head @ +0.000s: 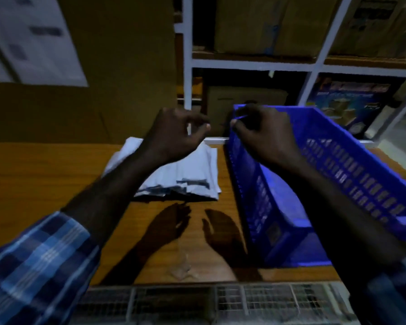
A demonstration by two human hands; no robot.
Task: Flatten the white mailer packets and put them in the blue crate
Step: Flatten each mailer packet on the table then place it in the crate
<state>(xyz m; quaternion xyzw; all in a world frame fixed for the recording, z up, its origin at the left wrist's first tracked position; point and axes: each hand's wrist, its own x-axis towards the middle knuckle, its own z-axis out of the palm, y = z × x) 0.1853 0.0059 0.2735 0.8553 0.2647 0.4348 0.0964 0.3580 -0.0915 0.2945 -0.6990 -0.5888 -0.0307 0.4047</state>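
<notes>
Table [45,188]: wooden, carrying everything below and in front of both hands
Blue crate [352,174]: slotted walls, tilted, directly under the right hand, which is at its far left corner; I cannot see any packet inside
White mailer packets [195,174]: a low stack lying under the left hand and wrist, just left of the crate, with dark printed strips on the near edge; the top layers look rumpled, not yet flat
Right hand [265,137]: fingers curled at the crate's rim, seemingly gripping it, though blur leaves the hold uncertain
Left hand [174,134]: raised above the stack, fingers loosely curled with thumb near forefinger, holding nothing
Step in hand: seemingly positioning the crate, before any packet is flattened
Next move: calls for the left fingers to drop onto the top packet, lift it and press it flat, then carry it rightward into the crate
</notes>
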